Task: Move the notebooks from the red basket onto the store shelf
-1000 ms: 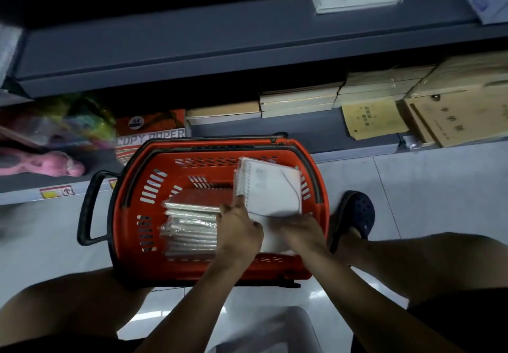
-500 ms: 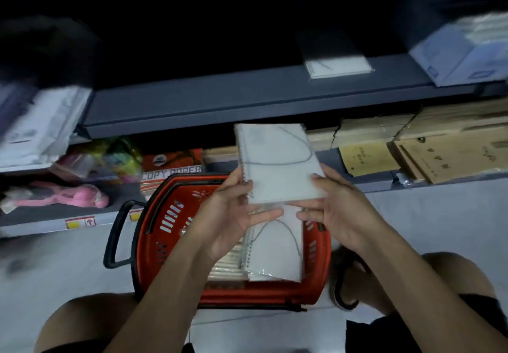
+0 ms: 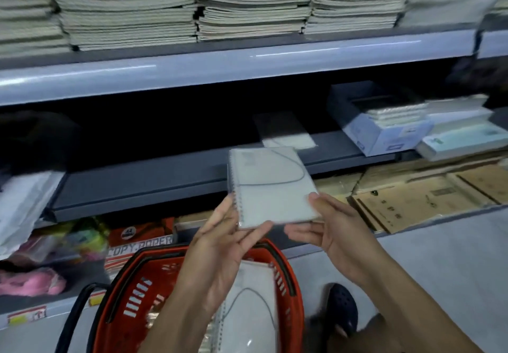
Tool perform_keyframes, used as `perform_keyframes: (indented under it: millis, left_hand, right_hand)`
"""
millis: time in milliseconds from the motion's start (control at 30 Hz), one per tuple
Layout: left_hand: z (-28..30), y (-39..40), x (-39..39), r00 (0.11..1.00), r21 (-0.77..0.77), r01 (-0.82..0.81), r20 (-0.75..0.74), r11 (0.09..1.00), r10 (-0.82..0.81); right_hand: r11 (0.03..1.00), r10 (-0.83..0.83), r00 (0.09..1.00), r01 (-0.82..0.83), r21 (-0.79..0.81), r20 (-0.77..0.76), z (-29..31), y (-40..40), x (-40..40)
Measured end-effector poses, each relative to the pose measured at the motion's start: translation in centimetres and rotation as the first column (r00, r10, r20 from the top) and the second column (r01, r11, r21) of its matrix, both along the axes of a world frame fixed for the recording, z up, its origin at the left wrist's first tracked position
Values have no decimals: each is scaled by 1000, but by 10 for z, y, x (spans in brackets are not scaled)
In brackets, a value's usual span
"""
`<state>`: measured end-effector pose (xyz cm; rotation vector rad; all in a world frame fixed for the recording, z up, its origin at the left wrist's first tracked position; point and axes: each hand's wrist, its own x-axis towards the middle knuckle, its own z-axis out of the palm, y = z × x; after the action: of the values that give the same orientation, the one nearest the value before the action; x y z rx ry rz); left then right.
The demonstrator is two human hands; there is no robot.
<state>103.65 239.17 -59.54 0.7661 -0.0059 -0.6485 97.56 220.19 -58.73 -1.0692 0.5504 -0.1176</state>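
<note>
Both my hands, left hand [image 3: 222,238] and right hand [image 3: 334,226], grip the spiral notebook [image 3: 270,186] by its near corners above the red basket [image 3: 132,297], long axis pointing far toward the dark shelf [image 3: 154,185]

Your pale notebook against grey shelves, red basket below.

You hold a white spiral notebook [image 3: 268,185] with a thin grey curved line across its cover; the one in the red basket [image 3: 286,278] bears the same line. The basket has black handles [image 3: 74,317]. The shelf edge [image 3: 143,185] is dark grey, the upper shelf [image 3: 220,64] light grey. Your shoe [image 3: 342,307] is dark blue; a pink item [image 3: 30,284] lies at left.
</note>
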Motion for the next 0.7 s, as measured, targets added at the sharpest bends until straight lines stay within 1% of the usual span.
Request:
perform_keyframes:
  millis: [67,133,200,300,433,600,633,700]
  left_hand:
    - [-5,-5,5,1000,-1,-1,-6,1000,1]
    - [-14,-13,12,999,25,-29,-31,999,30]
    - [-21,-20,14,997,51,-55,-47,997,57]
    - [-24,-31,19,995,57,-82,-45,995,85]
    - [-29,-69,60,992,67,-114,-53,991,118]
    - [-36,-126,119,990,63,-144,6,988,144]
    - [-38,-136,130,987,93,-159,14,983,159]
    - [-45,-150,148,979,218,-203,65,955,193]
  right_hand:
    - [995,39,997,-45,-90,-72,-7,-6,2]
    - [989,61,993,-74,-131,-104,-19,-14,6]
    - [984,59,992,-76,-162,-108,-29,-21,8]
    - [976,37,996,-53,-213,-75,-32,-31,14]
    - [958,-60,997,46,-284,-42,-39,-63,57]
    - [944,-207,978,196,-264,-14,-34,-101,127]
    - [941,-232,973,222,-257,-8,-34,-106,142]
    - [936,-278,961,271,-224,4,-40,-114,167]
